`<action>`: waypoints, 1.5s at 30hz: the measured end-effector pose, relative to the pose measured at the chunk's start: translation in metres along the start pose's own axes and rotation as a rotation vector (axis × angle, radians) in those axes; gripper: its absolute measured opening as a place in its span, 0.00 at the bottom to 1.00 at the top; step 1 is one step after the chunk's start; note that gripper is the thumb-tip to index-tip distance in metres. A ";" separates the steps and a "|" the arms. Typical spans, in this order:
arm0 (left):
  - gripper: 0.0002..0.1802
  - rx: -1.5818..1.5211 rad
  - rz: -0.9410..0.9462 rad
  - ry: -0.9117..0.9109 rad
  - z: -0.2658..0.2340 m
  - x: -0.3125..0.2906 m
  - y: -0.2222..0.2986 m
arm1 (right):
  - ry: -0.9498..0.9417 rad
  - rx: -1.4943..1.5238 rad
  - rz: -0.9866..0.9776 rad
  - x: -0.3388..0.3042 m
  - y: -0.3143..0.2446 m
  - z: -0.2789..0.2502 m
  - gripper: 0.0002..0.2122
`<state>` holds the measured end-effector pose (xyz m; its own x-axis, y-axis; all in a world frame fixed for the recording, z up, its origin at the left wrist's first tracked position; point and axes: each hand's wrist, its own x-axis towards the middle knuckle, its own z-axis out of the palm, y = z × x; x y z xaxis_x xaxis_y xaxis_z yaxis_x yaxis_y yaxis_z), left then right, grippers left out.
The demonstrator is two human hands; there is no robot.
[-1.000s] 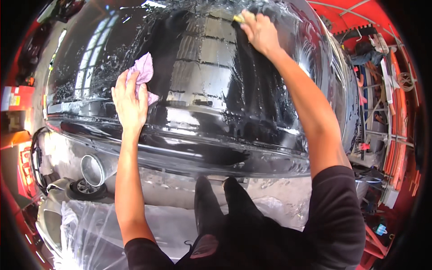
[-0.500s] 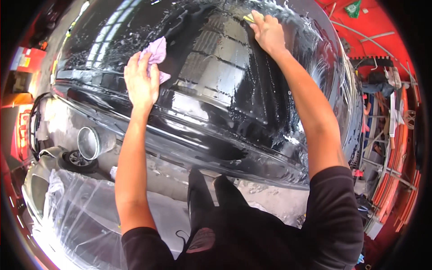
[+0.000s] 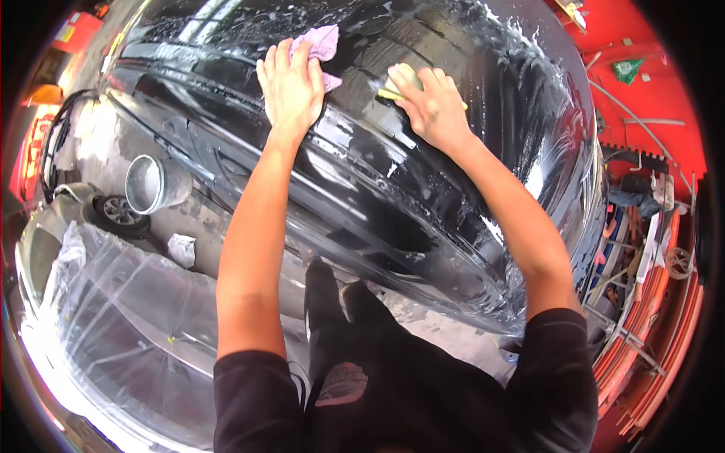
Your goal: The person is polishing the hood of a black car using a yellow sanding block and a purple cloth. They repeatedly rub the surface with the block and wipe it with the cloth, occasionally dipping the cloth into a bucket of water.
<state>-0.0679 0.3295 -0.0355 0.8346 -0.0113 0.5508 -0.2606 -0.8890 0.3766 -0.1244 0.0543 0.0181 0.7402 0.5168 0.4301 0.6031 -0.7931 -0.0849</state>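
Observation:
A wet, black car panel (image 3: pixel 445 208) with a glossy curved surface and whitish suds stretches in front of me. My left hand (image 3: pixel 293 89) lies over a crumpled pale purple cloth (image 3: pixel 321 44), fingers bent around it and pressing it to the panel. To its right, my right hand (image 3: pixel 436 109) grips a thin yellow-green pad (image 3: pixel 390 94) against the wet surface. Most of the pad is hidden under the fingers. The two hands are apart, both arms reaching forward over the panel's near edge.
A bucket (image 3: pixel 147 185) stands on the floor at left, near a car wheel (image 3: pixel 121 211). Clear plastic sheeting (image 3: pixel 136 302) covers another car part at lower left. Orange tubes and metal racks (image 3: pixel 642 332) line the right side. A green scrap (image 3: pixel 627 71) lies on the red surface.
My right hand has drawn the pad back toward me, closer to my left hand. The left hand, still on the cloth, has shifted rightward. The view has turned a little.

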 end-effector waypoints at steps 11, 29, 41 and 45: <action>0.22 -0.048 -0.170 0.156 -0.001 0.000 -0.011 | -0.088 -0.007 -0.099 -0.067 -0.029 -0.013 0.32; 0.19 -0.279 -0.204 0.269 -0.006 0.036 -0.083 | 0.095 0.055 -0.176 0.090 -0.072 0.065 0.30; 0.20 -0.195 -0.289 0.288 -0.004 0.038 -0.081 | -0.139 -0.049 -0.026 -0.048 -0.043 -0.005 0.32; 0.20 -0.177 -0.272 0.257 -0.002 0.040 -0.075 | -0.033 -0.042 -0.128 0.098 -0.033 0.054 0.29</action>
<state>-0.0161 0.3963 -0.0402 0.7420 0.3478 0.5731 -0.1453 -0.7511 0.6440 -0.0553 0.1486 0.0142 0.6679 0.6244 0.4050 0.6808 -0.7325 0.0065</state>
